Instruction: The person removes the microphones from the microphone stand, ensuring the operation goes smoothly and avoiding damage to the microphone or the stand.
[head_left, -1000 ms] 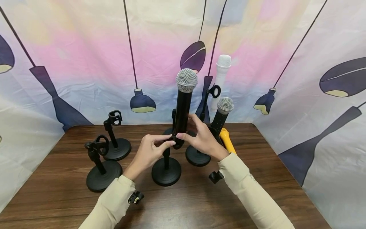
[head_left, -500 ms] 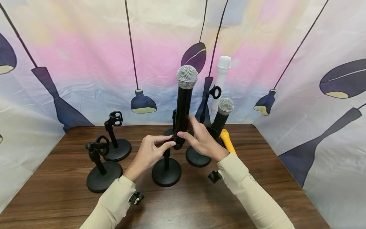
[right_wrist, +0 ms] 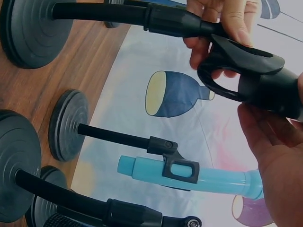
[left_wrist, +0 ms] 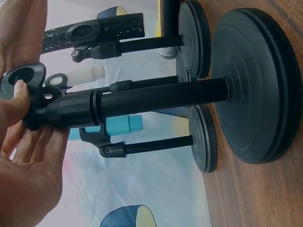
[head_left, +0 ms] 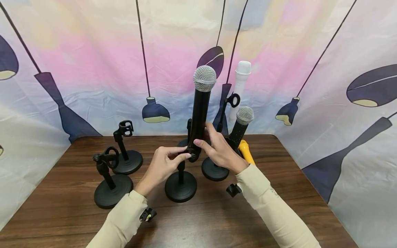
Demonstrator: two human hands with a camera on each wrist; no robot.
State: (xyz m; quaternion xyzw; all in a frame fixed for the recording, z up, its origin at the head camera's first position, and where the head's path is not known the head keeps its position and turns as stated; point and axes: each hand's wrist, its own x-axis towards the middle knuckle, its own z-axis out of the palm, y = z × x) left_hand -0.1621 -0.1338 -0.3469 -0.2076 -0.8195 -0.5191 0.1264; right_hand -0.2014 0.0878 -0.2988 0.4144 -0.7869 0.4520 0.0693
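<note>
In the head view, a black microphone [head_left: 200, 110] with a silver mesh head stands nearly upright, tilted slightly right, over the middle stand. My right hand [head_left: 220, 151] grips its lower body between thumb and fingers. My left hand [head_left: 162, 165] pinches the clip of that stand, whose round base [head_left: 181, 186] rests on the table. The clip [left_wrist: 28, 94] is under my left thumb in the left wrist view. From the right wrist, the microphone's lower end is at the clip's ring [right_wrist: 220, 90], with part of the ring's opening showing.
Two black stands [head_left: 111, 189] with bare clips stand at left. Behind on the right are a white microphone [head_left: 240, 86], a speckled black microphone [head_left: 238, 129], a yellow microphone [head_left: 246, 151] and another stand [head_left: 215, 172]. A blue microphone [right_wrist: 208, 179] sits in a rear stand.
The black microphone has risen a little and shifted slightly right, my right hand still holding it. My left hand stays at the clip.
</note>
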